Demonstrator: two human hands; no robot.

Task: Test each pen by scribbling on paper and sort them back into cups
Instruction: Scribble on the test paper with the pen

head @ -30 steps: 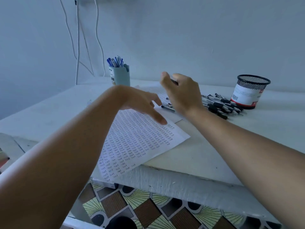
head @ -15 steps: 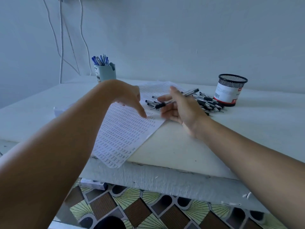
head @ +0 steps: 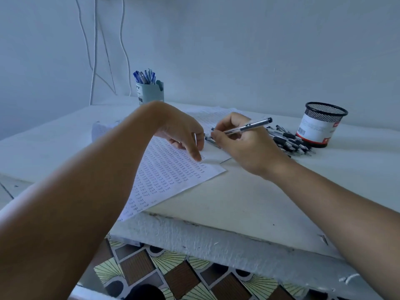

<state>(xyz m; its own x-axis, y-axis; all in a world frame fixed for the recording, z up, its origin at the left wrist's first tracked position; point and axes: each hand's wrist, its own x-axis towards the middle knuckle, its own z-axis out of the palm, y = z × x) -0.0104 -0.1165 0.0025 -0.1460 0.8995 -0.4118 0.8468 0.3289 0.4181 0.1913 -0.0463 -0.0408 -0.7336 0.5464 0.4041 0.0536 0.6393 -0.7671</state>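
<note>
My right hand (head: 240,144) grips a clear pen (head: 251,126) with a black end, its tip pointing left over the paper. A printed sheet of paper (head: 166,176) lies on the table, and my left hand (head: 184,135) presses its fingertips on it. Behind my right hand lies a pile of several black pens (head: 290,141). A black mesh cup (head: 320,124) with a white label stands at the right. A pale blue cup (head: 150,92) holding several blue pens stands at the back.
The white table (head: 259,191) has a rough front edge near me. White cables (head: 95,50) hang down the wall at the back left. Patterned floor tiles (head: 173,276) show below the table edge.
My right hand picked a pen from the pile and turned it into a writing grip over the paper. My left hand stayed on the sheet.
</note>
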